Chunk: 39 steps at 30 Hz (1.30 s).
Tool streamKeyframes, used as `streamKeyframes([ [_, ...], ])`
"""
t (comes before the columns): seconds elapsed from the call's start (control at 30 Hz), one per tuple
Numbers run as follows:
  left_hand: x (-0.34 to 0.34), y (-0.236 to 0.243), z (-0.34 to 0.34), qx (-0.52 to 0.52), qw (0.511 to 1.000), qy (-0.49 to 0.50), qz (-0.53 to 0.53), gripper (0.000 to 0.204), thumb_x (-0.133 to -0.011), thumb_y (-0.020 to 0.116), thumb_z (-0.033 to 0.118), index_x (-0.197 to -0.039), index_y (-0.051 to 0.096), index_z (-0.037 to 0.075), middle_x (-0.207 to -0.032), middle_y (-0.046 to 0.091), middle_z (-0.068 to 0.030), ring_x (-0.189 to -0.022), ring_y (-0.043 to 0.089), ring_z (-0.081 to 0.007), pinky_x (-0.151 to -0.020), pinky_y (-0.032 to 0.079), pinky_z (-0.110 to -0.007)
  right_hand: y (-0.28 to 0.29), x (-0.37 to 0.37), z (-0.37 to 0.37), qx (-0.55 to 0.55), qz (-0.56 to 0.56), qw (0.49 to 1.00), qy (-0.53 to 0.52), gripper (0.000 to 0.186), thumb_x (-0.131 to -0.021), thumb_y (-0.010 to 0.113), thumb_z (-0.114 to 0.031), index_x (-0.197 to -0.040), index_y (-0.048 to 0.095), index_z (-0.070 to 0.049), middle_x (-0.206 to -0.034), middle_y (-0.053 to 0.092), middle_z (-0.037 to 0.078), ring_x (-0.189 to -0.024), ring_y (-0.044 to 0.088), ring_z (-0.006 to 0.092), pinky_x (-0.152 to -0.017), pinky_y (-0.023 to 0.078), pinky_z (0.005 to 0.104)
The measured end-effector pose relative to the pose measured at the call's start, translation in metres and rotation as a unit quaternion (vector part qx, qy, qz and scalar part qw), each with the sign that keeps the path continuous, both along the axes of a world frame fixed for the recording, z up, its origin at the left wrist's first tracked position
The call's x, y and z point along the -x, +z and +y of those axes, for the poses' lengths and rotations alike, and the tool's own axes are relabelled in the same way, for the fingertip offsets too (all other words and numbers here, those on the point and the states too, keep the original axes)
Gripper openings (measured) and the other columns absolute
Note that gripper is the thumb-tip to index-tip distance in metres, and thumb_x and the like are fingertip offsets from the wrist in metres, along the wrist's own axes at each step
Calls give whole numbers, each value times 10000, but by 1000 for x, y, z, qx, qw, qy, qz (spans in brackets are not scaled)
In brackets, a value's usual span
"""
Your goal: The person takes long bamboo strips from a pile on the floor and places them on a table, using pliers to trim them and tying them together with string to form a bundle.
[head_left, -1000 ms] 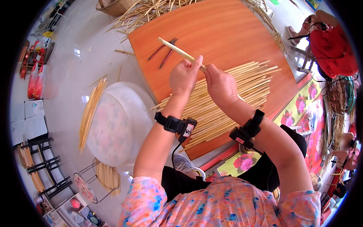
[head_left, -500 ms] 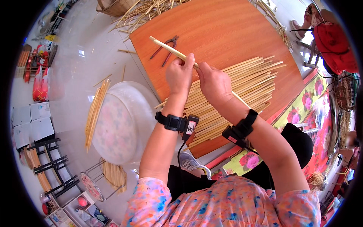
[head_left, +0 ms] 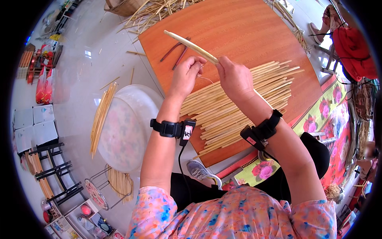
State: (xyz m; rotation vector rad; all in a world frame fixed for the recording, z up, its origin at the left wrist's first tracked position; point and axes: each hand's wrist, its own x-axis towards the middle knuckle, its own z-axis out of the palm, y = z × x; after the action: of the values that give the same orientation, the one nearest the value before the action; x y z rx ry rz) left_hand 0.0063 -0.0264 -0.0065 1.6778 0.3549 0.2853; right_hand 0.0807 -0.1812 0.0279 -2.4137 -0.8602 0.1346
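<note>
Over the wooden table, my right hand [head_left: 235, 79] is closed around pale straw-coloured stalks [head_left: 190, 45], which point up and to the left. My left hand [head_left: 186, 75], just left of it and apart from the stalks, pinches a thin pale thread [head_left: 207, 79]. That thread droops in a curve toward the right hand; where it ends is hidden. Beneath both hands lies a row of similar long stalks [head_left: 238, 101], side by side on the tabletop. A pair of red-handled pincers [head_left: 180, 55] rests on the table behind the left hand, partly covered by the held stalks.
The orange-brown table [head_left: 227, 28] spans the middle. Left of it stands a translucent round stool or tub [head_left: 123, 135] with a bundle of stalks [head_left: 102, 115] at its edge. Loose stalks [head_left: 159, 14] and a basket [head_left: 123, 7] lie beyond. Another person's shoe [head_left: 315, 34] shows far right.
My left hand has let go of the stalks and moved slightly left and down, with thread now visible at its fingers. The right hand and the stalks have shifted a little right.
</note>
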Motion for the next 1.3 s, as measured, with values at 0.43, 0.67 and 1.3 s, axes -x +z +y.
streamKeyframes([
  [0.43,2,9,-10,46,998,35,23,210,-962,536,191,-934,638,9,-698,563,-2,-655,519,-75,-583,399,-229,6,3,-1,-8,-15,1000,11,179,-938,524,-242,-881,551,-75,-778,656,142,-730,638,378,-614,495,487],
  [0.67,-5,3,-19,-46,978,171,110,600,-889,547,572,-667,634,21,-564,530,-50,-565,533,-163,-561,413,-325,-7,19,4,-15,-62,997,42,86,-891,551,-177,-890,548,-91,-770,646,107,-687,654,328,-577,518,438],
  [1.3,-4,-4,-24,-107,967,227,40,535,-927,524,464,-710,645,-10,-547,543,-93,-540,541,-213,-532,412,-367,-4,27,9,-26,-56,997,48,64,-886,551,-155,-913,562,-97,-768,636,112,-673,646,336,-570,512,438],
])
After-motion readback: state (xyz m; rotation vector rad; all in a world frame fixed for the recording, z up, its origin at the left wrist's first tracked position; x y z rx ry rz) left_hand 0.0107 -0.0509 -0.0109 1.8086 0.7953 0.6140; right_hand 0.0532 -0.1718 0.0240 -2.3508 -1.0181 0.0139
